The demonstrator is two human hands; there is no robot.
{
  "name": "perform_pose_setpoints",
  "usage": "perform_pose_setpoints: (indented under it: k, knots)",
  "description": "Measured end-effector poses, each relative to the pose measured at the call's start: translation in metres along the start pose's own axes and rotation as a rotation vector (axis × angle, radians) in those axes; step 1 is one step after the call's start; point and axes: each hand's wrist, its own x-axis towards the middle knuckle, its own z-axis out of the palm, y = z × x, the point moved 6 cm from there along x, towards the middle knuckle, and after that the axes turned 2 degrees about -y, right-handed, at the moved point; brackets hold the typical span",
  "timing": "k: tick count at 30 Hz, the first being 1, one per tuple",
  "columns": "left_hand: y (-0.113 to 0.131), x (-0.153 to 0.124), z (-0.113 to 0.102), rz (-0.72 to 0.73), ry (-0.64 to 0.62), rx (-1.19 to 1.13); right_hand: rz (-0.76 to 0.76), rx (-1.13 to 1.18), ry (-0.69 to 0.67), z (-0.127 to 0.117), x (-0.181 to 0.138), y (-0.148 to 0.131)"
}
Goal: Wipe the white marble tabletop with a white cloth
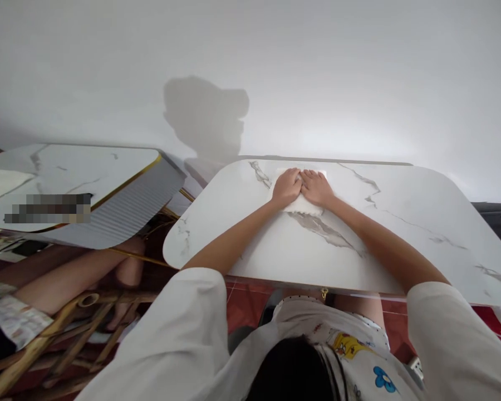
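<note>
A white sheet with a wavy front edge (304, 208), either a tissue or a thin cloth, lies on the white marble-patterned table (242, 234) near its far side. My left hand (287, 188) rests palm down on the sheet's left part, fingers stretched forward. Beside it, my right hand (317, 189) lies flat on the right part, its fingers also extended. The two hands touch or nearly touch at the thumbs. Both palms cover much of the sheet, so whatever is beneath them is hidden.
A second marble-patterned table (79, 167) with a gold edge stands to the left. A person's legs (75, 273) and a wooden chair frame (75, 328) are near it. The white wall (338, 83) rises behind the tables. A dark object (499, 223) sits at the right.
</note>
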Motion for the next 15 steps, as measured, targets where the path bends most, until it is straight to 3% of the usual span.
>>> perform_pose_setpoints:
  k: [8,15]
  knots:
    - [-0.032,0.07,0.013,-0.09,0.065,-0.036,-0.053,-0.021,0.006,0.005,0.077,0.039]
    - [-0.041,0.095,0.016,-0.139,0.059,-0.073,-0.023,-0.038,0.037,0.002,0.1,0.051]
